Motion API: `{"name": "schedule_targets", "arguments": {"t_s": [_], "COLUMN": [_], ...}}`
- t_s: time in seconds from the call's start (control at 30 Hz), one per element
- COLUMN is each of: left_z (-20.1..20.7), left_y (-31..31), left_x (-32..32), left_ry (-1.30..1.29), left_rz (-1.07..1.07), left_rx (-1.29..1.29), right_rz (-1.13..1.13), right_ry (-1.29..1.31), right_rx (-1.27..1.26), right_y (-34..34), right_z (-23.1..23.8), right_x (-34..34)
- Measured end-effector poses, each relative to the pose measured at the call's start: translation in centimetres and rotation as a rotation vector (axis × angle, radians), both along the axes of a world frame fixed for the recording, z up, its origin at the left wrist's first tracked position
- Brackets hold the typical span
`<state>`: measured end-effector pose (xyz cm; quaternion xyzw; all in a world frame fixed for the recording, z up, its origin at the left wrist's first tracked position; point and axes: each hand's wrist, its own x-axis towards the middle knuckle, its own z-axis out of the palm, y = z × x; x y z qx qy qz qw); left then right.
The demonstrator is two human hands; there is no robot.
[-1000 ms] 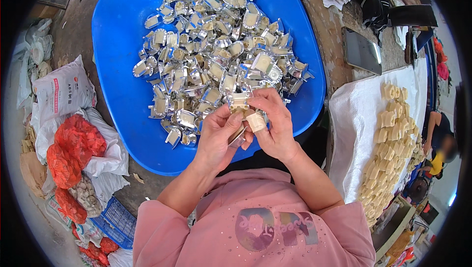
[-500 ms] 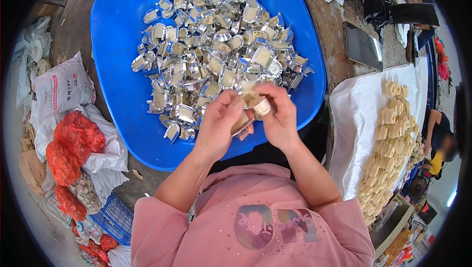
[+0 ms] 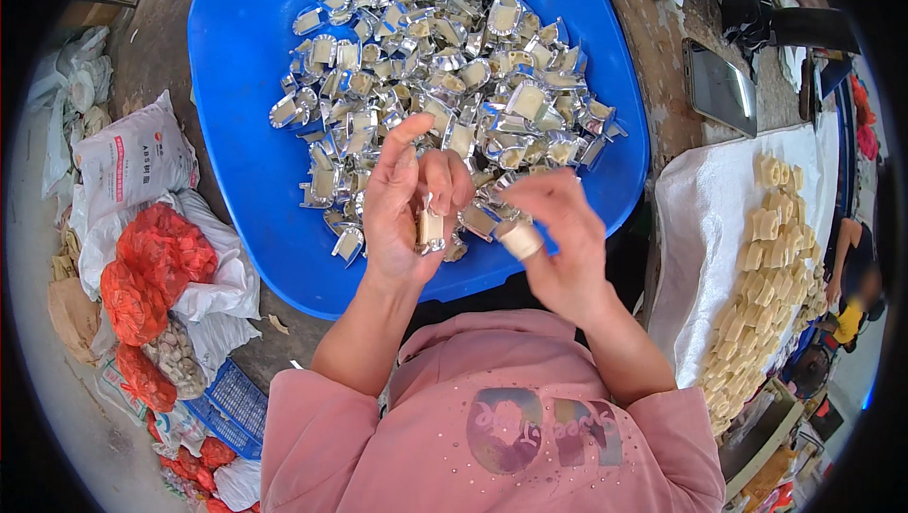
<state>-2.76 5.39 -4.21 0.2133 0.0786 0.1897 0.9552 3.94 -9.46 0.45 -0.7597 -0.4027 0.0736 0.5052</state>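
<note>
My left hand (image 3: 402,206) is raised over the near part of the blue tub (image 3: 227,125). Its index finger points up while the other fingers curl round a small silver-edged, cream-centred piece (image 3: 431,229). To the right, my right hand (image 3: 567,253) is slightly blurred, thumb and fingers apart. A cream band (image 3: 519,239) surrounds its thumb end and looks like a wrap. Between the hands shows another silver-and-cream piece (image 3: 478,222); whether it lies in the tub or hangs above it, I cannot tell. A heap of similar shiny pieces (image 3: 445,50) fills the tub's middle.
On the right, many cream pieces (image 3: 757,295) lie on a white cloth (image 3: 686,220), with a phone (image 3: 719,87) beyond it. Red bags (image 3: 161,258), a white sack (image 3: 137,154) and a blue basket (image 3: 232,404) stand at left. Another person (image 3: 856,272) is at far right.
My hands were close together over a piece and have moved apart. The left index finger has lifted, and the right hand has shifted right. The whole view has shifted a little.
</note>
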Motion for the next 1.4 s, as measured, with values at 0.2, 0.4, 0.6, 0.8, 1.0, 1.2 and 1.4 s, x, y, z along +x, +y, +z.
{"name": "schedule_targets", "arguments": {"t_s": [0.2, 0.4, 0.6, 0.8, 1.0, 1.2, 1.4], "left_z": [0.2, 0.8, 0.1, 0.1, -1.0, -5.8, -5.5], "left_y": [-0.7, -2.6, -1.6, -1.1, 3.3, 7.6, 7.5], "left_x": [0.6, 0.0, -1.1, -1.6, 0.2, 4.9, 6.4], "left_ry": [0.025, 0.21, 0.247, 0.288, 0.454, 0.715, 0.595], "left_rz": [0.057, 0.125, 0.096, 0.08, -0.058, 0.078, -0.093], "left_rx": [0.081, 0.261, 0.705, 0.794, 1.28, 1.908, 1.752], "right_rz": [0.028, -0.09, -0.128, -0.047, -0.036, -0.019, -0.043], "right_ry": [0.126, 0.163, 0.257, 0.135, 0.097, -0.103, 0.025], "right_rx": [0.075, 0.061, 0.109, 0.07, -0.134, -0.381, -0.295], "right_y": [1.7, 2.0, 0.9, 1.0, 0.7, 1.2, 0.2], "right_z": [-0.2, -0.8, -1.2, -1.4, -3.7, -3.1, -3.6], "right_x": [-2.5, -1.8, -0.9, -0.9, 0.2, 0.3, 1.0]}}
